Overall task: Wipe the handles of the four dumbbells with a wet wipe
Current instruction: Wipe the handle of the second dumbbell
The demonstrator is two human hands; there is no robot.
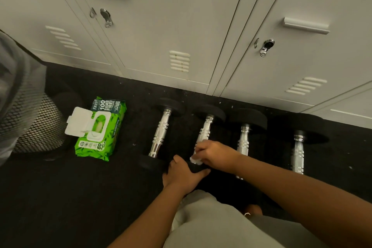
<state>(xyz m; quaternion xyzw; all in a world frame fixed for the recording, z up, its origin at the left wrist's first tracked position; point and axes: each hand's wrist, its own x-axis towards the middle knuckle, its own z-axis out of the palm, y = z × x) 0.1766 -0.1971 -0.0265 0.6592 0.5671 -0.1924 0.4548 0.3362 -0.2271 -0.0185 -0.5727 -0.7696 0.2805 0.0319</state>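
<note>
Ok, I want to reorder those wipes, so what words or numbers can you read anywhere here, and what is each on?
"FAVOR": top of the wipes pack.
"100": top of the pack, large white.
"BAMB" / "FIBE": under the "100", cut off by the pack's curve.
"80": lower front of the pack; the word beside it is too small to read.
Other small print and round icons on the pack: too blurred to read.
Dumbbells, lockers, bin: no readable text.

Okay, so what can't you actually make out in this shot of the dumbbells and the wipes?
Head view only:
- Wet wipe: mostly hidden by the right hand that grips it.
- Second dumbbell: near weight covered by the left hand.
- Third dumbbell: near end hidden behind the right forearm.
- Wipes pack: small print too fine to read.
- Mesh bin: cut off by the left edge.
</note>
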